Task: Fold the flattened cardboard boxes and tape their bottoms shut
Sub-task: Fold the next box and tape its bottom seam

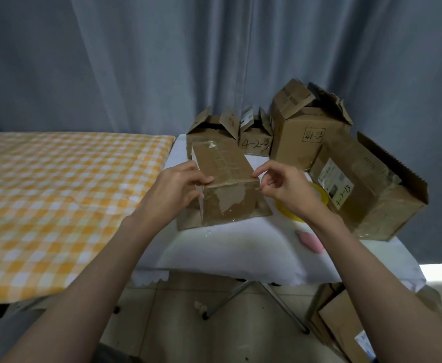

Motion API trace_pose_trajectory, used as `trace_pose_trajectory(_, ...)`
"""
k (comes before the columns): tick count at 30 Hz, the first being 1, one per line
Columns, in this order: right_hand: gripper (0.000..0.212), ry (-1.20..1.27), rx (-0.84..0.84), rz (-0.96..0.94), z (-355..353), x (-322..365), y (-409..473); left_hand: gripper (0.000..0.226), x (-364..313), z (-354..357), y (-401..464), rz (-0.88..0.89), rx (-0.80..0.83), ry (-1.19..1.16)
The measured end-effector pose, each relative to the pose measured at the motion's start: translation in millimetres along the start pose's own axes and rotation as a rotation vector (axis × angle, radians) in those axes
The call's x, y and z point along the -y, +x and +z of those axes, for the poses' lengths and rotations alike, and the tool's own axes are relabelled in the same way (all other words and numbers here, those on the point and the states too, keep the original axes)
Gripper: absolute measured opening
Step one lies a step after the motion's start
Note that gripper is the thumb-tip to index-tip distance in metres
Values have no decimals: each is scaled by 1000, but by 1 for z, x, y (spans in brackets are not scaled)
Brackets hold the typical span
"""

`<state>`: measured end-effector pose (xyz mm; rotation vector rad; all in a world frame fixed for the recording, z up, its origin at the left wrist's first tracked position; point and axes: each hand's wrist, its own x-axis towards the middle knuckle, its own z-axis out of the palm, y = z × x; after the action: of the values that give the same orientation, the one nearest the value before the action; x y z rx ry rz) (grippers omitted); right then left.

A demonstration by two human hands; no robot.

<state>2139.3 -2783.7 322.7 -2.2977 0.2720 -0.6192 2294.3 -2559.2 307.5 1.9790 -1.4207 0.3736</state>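
A small brown cardboard box point(227, 179) stands upside down on the white table point(235, 247), its flaps spread under it and clear tape across its top face. My left hand point(178, 189) grips the box's near left corner, thumb on top. My right hand point(285, 189) is at the near right corner, where its fingertips pinch the clear tape at the box's edge. A yellow tape roll point(322, 197) lies mostly hidden behind my right hand.
Several folded boxes stand at the back: one open-flapped point(209, 129), one marked 4-2-3 point(255, 142), a tall one point(303, 132) and a tilted one point(366, 189). A pink object point(310, 241) lies near the table's front. An orange checked cloth point(57, 200) covers the left table. Flattened cardboard point(343, 326) leans below right.
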Motion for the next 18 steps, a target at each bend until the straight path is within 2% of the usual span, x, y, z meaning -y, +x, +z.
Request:
trace_pose_trajectory(6,33,-79,-78,42,9,7,-4,40,3,-3,3,53,11,4)
trace_pose_trajectory(12,42,-89,-122,74,11,7,-7,35,3,3,3,17,-40,-89)
trace_pose_trajectory(18,40,-58,-199,97,19,11,-13,23,-7,24,-4,30,-158,44)
